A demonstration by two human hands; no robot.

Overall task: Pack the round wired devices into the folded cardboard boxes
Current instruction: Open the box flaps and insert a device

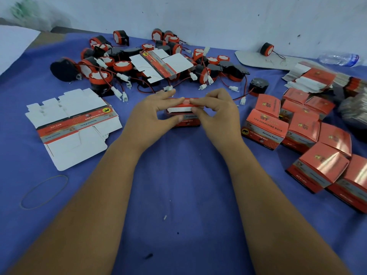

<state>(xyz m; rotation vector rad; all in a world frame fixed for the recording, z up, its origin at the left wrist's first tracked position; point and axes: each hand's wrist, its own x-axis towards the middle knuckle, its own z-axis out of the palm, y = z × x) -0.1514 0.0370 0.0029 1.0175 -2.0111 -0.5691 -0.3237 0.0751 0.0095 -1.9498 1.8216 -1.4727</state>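
Observation:
A small red cardboard box (185, 118) stands on the blue cloth at the centre. My left hand (153, 112) grips its left side, thumb at the front and fingers over the top flap. My right hand (216, 110) pinches the flap from the right. The flap's white underside shows between my fingers. What is inside the box is hidden. Behind it lies a heap of several round black-and-red wired devices (121, 66) with white plugs.
Flat unfolded box blanks (73, 124) lie at the left, and another blank (162, 64) sits on the heap. Several closed red boxes (297, 133) fill the right side. A rubber band (44, 191) lies front left. A plastic bottle (339, 59) rests at the far right.

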